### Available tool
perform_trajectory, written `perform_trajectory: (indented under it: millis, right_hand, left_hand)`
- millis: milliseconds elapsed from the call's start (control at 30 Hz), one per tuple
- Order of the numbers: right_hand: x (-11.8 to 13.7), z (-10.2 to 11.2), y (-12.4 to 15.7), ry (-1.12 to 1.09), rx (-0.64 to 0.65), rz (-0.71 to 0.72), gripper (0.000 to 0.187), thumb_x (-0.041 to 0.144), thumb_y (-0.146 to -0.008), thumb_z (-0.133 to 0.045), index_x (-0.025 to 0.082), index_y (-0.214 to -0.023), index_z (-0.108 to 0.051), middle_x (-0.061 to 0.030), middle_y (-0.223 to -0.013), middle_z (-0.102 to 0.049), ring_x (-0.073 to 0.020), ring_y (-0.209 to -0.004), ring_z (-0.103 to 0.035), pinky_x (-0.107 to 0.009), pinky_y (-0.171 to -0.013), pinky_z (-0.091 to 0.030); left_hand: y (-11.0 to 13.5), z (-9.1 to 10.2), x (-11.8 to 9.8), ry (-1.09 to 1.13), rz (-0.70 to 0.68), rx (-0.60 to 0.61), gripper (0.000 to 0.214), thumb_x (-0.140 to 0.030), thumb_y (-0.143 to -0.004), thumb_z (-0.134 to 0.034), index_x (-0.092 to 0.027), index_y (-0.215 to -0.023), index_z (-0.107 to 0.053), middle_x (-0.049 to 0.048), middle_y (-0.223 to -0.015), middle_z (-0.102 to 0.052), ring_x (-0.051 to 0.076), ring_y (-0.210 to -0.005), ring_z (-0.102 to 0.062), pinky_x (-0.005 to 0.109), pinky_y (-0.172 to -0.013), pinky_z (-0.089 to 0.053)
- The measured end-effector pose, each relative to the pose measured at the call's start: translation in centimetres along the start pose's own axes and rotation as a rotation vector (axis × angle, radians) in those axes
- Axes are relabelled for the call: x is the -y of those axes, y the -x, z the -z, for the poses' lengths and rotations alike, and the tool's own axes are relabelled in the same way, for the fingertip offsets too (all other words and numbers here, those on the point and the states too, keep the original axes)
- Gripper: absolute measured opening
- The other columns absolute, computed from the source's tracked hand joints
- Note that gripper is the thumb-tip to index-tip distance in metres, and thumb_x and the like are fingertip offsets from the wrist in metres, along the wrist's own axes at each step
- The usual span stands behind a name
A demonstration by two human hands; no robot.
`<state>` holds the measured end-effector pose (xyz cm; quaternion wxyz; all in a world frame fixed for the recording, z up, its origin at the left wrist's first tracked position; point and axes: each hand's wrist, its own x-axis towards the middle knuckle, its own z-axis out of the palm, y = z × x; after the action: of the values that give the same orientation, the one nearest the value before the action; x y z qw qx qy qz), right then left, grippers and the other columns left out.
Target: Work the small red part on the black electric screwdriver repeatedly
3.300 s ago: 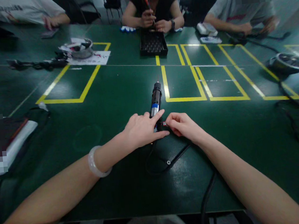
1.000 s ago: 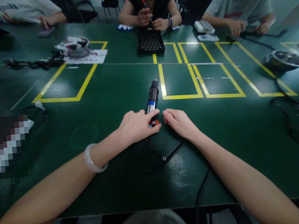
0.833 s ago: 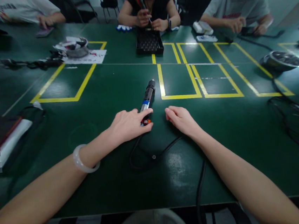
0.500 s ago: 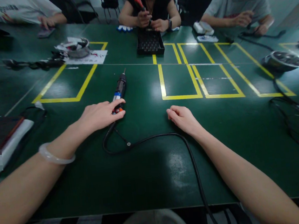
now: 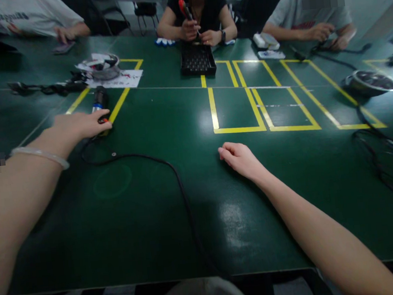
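Observation:
My left hand (image 5: 76, 124) lies over the rear end of a black electric screwdriver (image 5: 99, 100) with a blue band, fingers closed on it, at the left of the green table (image 5: 160, 206) on a yellow tape line. Its black cable (image 5: 171, 173) trails back across the table toward the near edge. My right hand (image 5: 239, 158) rests on the table near the middle, fingers loosely curled, with nothing seen in it. A pale bangle (image 5: 40, 154) sits on my left wrist.
Yellow tape rectangles (image 5: 238, 111) mark the table. A black tray (image 5: 197, 60) stands before a person holding a red-handled tool (image 5: 183, 8). A metal bowl on paper (image 5: 102, 68) sits far left, a round fan-like part (image 5: 373, 83) and cables (image 5: 388, 157) at right. Other people sit around.
My left hand has slid the screwdriver far to the left and away, onto the yellow tape line, dragging its cable along. My right hand let go of it and stayed near the middle.

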<state>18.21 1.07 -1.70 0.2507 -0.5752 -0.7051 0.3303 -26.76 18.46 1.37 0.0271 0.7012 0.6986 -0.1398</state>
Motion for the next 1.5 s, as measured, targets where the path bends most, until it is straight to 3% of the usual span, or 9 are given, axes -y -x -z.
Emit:
perform_trajectory:
  millis: [100,233,467,667,800,933,1233,1333,1500]
  right_hand:
    - [0.1,0.1,0.0,0.014,-0.003,0.001,0.033,0.037,-0.094,-0.044,0.019,-0.069,-0.054,0.0022,-0.056,-0.049,-0.0119,-0.053,-0.044,-0.025,-0.055,-0.030]
    - [0.4,0.1,0.1,0.031,0.001,-0.001,0.032,0.036,-0.094,-0.044,0.019,-0.069,-0.055,0.0023,-0.056,-0.049,-0.0119,-0.053,-0.044,-0.025,-0.055,-0.029]
    - [0.5,0.1,0.1,0.057,0.005,-0.005,0.030,0.035,-0.093,-0.045,0.019,-0.069,-0.055,0.0021,-0.057,-0.050,-0.0121,-0.053,-0.044,-0.025,-0.055,-0.029]
    - [0.4,-0.1,0.0,0.078,0.000,0.009,0.031,0.034,-0.093,-0.045,0.019,-0.068,-0.055,0.0019,-0.057,-0.051,-0.0121,-0.054,-0.045,-0.025,-0.056,-0.029]
    - [0.3,-0.1,0.0,0.077,0.001,0.006,0.030,0.034,-0.093,-0.046,0.018,-0.069,-0.055,0.0020,-0.057,-0.051,-0.0119,-0.054,-0.044,-0.025,-0.055,-0.028]
    - [0.1,-0.2,-0.2,0.058,0.003,0.008,0.031,0.035,-0.093,-0.046,0.018,-0.068,-0.055,0.0020,-0.057,-0.050,-0.0120,-0.054,-0.044,-0.025,-0.055,-0.028]
    - [1.3,-1.4,0.6,-0.071,-0.144,0.198,0.018,0.030,-0.091,-0.050,0.018,-0.079,-0.057,0.0001,-0.069,-0.057,-0.0137,-0.066,-0.052,-0.026,-0.063,-0.036]
    - [1.9,-1.8,0.8,-0.078,-0.080,0.212,0.014,0.030,-0.091,-0.052,0.018,-0.087,-0.059,-0.0017,-0.079,-0.062,-0.0151,-0.075,-0.055,-0.026,-0.068,-0.039]
    - [1.6,-2.3,0.6,-0.151,-0.023,0.099,0.025,0.041,-0.092,-0.051,0.018,-0.083,-0.056,0.0015,-0.069,-0.057,-0.0127,-0.063,-0.050,-0.025,-0.059,-0.036]
  left_hand:
    - [0.0,0.3,-0.8,-0.038,0.195,0.032,0.117,-0.100,-0.057,-0.009,-0.037,-0.154,-0.019,-0.0030,-0.130,-0.054,0.032,-0.117,-0.038,0.046,-0.093,-0.023]
    - [0.2,0.4,-1.5,0.025,0.218,0.059,0.118,-0.099,-0.058,-0.009,-0.035,-0.156,-0.015,-0.0020,-0.136,-0.049,0.034,-0.119,-0.036,0.046,-0.093,-0.021]
    - [1.6,0.1,-1.3,0.047,0.193,0.016,0.083,-0.080,-0.084,-0.002,-0.040,-0.156,-0.010,-0.0004,-0.135,-0.044,0.030,-0.113,-0.040,0.039,-0.082,-0.027]
    - [4.6,-0.1,-3.8,0.001,0.097,-0.046,0.067,-0.062,-0.097,-0.006,-0.034,-0.157,-0.016,0.0084,-0.130,-0.047,0.027,-0.102,-0.048,0.042,-0.087,-0.032]
    - [6.9,-0.3,-6.4,-0.059,0.034,-0.074,0.068,-0.058,-0.099,-0.008,-0.026,-0.157,-0.022,0.0171,-0.121,-0.053,0.029,-0.095,-0.053,0.043,-0.084,-0.038]
    - [9.3,-0.4,-9.9,-0.140,-0.056,-0.132,0.067,-0.057,-0.098,-0.012,-0.027,-0.156,-0.028,0.0193,-0.111,-0.058,0.032,-0.091,-0.059,0.042,-0.079,-0.041]
    - [15.6,0.0,-20.6,-0.143,-0.329,-0.256,0.059,-0.051,-0.098,-0.024,-0.026,-0.148,-0.042,0.0167,-0.101,-0.065,0.030,-0.088,-0.064,0.038,-0.078,-0.038]
    - [16.4,0.0,-23.6,-0.107,-0.395,-0.298,0.057,-0.051,-0.098,-0.028,-0.022,-0.142,-0.050,0.0163,-0.095,-0.066,0.031,-0.086,-0.065,0.038,-0.076,-0.037]
    - [16.5,-0.4,-26.0,-0.067,-0.477,-0.353,0.056,-0.053,-0.097,-0.031,-0.020,-0.136,-0.055,0.0173,-0.093,-0.066,0.032,-0.084,-0.065,0.038,-0.073,-0.037]
